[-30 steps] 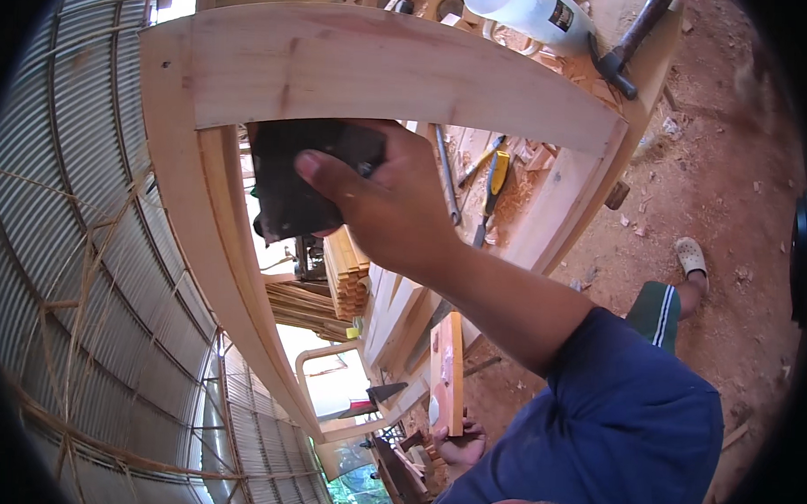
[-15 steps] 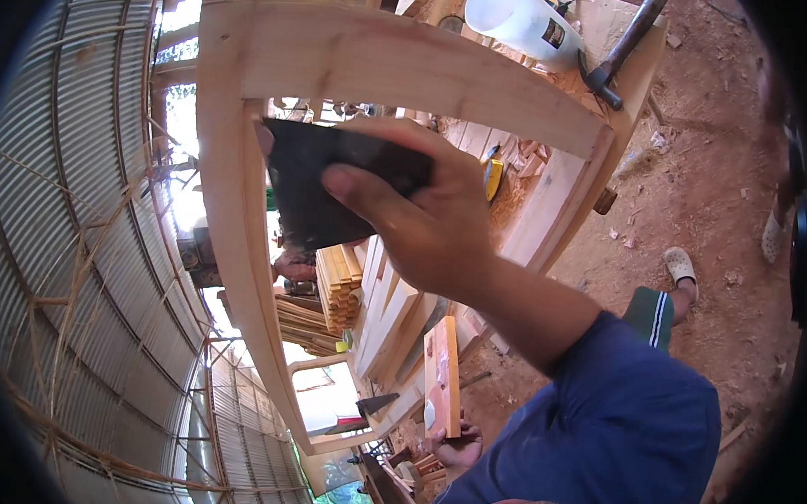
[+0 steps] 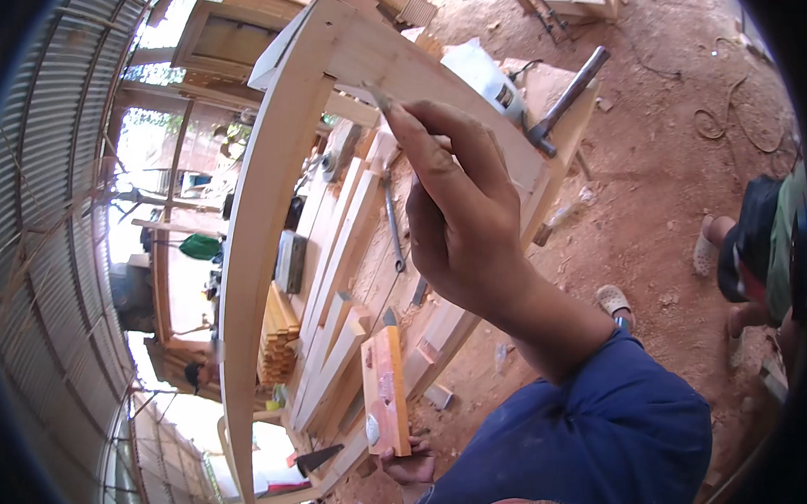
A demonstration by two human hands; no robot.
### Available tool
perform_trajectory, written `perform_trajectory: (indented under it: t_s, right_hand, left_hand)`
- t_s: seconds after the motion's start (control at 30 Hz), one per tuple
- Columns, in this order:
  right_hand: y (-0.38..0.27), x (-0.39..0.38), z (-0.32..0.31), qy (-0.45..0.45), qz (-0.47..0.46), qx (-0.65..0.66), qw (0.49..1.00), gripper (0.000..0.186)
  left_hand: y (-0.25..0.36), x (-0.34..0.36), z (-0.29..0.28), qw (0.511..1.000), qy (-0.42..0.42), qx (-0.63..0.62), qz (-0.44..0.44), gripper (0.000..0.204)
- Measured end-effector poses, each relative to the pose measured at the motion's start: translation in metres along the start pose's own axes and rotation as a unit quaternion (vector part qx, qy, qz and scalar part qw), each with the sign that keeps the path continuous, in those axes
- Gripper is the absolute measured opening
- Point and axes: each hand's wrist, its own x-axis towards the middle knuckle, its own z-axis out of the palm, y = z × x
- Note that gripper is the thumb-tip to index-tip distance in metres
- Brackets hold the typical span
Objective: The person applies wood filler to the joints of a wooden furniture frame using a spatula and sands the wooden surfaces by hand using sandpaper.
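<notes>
My right hand is raised over the pale wooden frame, fingers closed on a thin flat object that is seen edge-on and mostly hidden, so I cannot make out its kind. Lower down, my left hand grips the near end of an orange wooden board, which carries whitish paste and a pale lump. Beyond the right hand, a hammer lies beside a translucent plastic container on the bench.
A long metal rod tool lies among planks, near stacked yellow wood strips. Another person is at the right edge. Wood shavings and coiled cord lie on the dirt floor. Corrugated metal runs along the left.
The view has shifted, showing more bench and floor. My right hand has turned, and the broad black plate it held no longer shows face-on. My left hand still holds the board.
</notes>
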Motion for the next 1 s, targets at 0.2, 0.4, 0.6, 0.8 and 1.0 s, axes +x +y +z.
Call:
perform_trajectory:
  t_s: [0.2,0.4,0.6,0.8,1.0]
  right_hand:
    - [-0.026,-0.001,0.027,-0.02,0.017,-0.105,0.994,0.059]
    - [-0.027,0.0,0.056,0.004,0.002,-0.159,0.987,0.06]
    - [-0.023,-0.004,0.072,0.02,0.012,-0.189,0.982,0.062]
    - [-0.029,0.0,0.091,0.018,0.027,-0.244,0.969,0.066]
    - [-0.042,0.018,0.073,-0.045,0.007,-0.295,0.954,0.049]
  left_hand:
    - [-0.003,0.044,-0.001,0.991,-0.128,-0.024,-0.041,0.071]
    - [0.01,0.076,-0.017,0.987,-0.119,-0.051,-0.093,0.075]
    - [0.023,0.097,-0.025,0.988,-0.128,-0.027,-0.084,0.074]
    - [0.031,0.116,-0.029,0.989,-0.113,-0.026,-0.09,0.072]
    - [0.036,0.129,-0.028,0.989,-0.113,-0.014,-0.094,0.071]
